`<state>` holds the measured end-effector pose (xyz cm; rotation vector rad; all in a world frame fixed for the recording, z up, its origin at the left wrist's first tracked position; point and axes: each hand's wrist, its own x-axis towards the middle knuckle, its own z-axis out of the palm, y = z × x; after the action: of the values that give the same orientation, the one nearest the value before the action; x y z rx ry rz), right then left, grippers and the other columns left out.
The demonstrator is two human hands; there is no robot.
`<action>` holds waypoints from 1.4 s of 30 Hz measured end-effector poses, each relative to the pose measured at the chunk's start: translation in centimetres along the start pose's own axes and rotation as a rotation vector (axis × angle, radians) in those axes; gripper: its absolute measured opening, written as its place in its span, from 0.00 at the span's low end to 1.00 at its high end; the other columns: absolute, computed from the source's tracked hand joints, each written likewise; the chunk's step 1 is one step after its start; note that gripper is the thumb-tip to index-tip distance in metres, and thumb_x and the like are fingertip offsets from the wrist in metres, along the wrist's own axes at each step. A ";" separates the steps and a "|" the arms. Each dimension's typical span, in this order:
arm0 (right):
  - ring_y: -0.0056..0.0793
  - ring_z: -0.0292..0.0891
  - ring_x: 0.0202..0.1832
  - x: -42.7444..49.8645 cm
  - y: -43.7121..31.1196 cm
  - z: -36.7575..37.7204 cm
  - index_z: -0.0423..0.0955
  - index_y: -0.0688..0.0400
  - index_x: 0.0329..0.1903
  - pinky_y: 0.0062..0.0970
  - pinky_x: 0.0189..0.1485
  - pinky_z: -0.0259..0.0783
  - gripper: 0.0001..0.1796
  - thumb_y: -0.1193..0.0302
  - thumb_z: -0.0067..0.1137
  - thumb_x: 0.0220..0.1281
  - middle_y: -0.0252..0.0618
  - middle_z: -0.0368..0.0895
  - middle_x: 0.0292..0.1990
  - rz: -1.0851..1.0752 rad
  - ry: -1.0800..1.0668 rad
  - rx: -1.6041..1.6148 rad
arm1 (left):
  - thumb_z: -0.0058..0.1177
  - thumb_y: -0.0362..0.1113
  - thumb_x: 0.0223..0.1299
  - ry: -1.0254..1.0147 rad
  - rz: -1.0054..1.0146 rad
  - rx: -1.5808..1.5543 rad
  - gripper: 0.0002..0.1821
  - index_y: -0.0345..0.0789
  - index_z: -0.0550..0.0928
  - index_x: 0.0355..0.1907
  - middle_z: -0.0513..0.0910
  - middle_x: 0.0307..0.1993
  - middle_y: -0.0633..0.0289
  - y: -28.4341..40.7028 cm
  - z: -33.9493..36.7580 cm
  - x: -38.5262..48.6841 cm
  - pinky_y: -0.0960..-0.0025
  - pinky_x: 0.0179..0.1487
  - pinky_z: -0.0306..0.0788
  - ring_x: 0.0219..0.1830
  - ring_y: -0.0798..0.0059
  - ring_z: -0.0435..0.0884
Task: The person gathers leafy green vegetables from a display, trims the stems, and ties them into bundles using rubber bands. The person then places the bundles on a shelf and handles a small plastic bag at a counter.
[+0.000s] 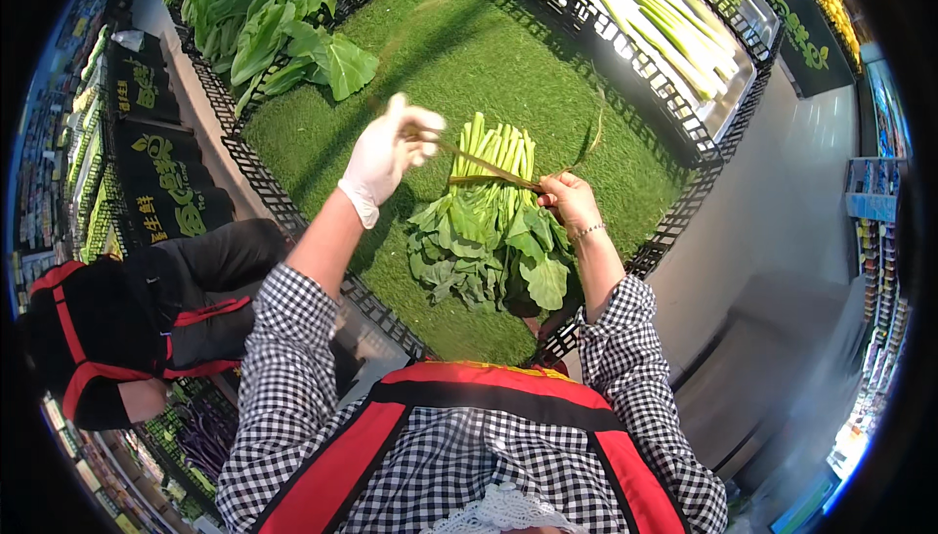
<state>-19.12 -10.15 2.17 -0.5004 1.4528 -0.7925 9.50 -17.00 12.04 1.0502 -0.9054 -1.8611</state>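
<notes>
A bundle of leafy greens point(487, 230) lies on green artificial turf point(469, 58), its pale stems pointing away from me and its leaves towards me. A thin brown strip of plant fibre point(487, 165) passes across the stems. My left hand point(381, 156), in a white glove and slightly blurred, holds one end of the strip up and left of the stems. Bare, with a beaded bracelet at the wrist, my right hand point(571, 200) pinches the strip at the bundle's right side. A loose tail of the strip curls up beyond those fingers.
Black plastic lattice edging point(267, 178) borders the turf. More leafy greens point(271, 28) are heaped at the upper left. Long pale-green stalks point(678, 39) lie in a metal tray point(744, 98) at the upper right. Another person point(102, 329) in a red-and-black apron is at my left.
</notes>
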 end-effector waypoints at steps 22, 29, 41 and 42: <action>0.14 0.69 0.20 -0.8 0.0 0.2 0.75 0.57 0.30 0.15 0.22 0.64 0.09 0.66 0.61 0.61 0.31 0.79 0.23 -0.051 0.053 0.013 | 0.35 0.54 0.73 0.041 -0.241 0.336 0.27 0.33 0.82 0.44 0.81 0.24 0.66 -2.0 1.7 -2.1 0.81 0.26 0.68 0.22 0.84 0.73; 0.16 0.74 0.25 -0.6 0.5 0.0 0.74 0.56 0.30 0.14 0.24 0.66 0.06 0.70 0.61 0.62 0.32 0.81 0.26 0.005 0.034 0.000 | 0.47 0.55 0.68 0.303 -0.435 -0.599 0.19 0.40 0.74 0.36 0.71 0.23 0.71 -9.1 -3.6 -0.7 0.77 0.25 0.62 0.21 0.81 0.66; 0.22 0.78 0.27 -1.1 0.2 0.4 0.71 0.63 0.29 0.18 0.29 0.73 0.06 0.79 0.57 0.61 0.41 0.83 0.32 0.006 0.051 0.281 | 0.46 0.40 0.71 0.423 -0.342 0.231 0.15 0.28 0.80 0.40 0.83 0.31 0.60 -8.9 -2.1 -1.2 0.79 0.29 0.74 0.28 0.79 0.80; 0.23 0.78 0.28 -1.0 0.2 0.5 0.70 0.61 0.29 0.19 0.31 0.75 0.07 0.79 0.57 0.61 0.41 0.83 0.31 0.026 0.059 0.265 | 0.45 0.39 0.71 0.450 -0.342 0.233 0.15 0.28 0.80 0.39 0.83 0.31 0.59 -8.8 -2.1 -1.0 0.79 0.29 0.74 0.28 0.78 0.81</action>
<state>-18.53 -9.35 2.78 -0.2573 1.3798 -0.9692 9.20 -12.74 3.97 1.7745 -0.7131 -1.6964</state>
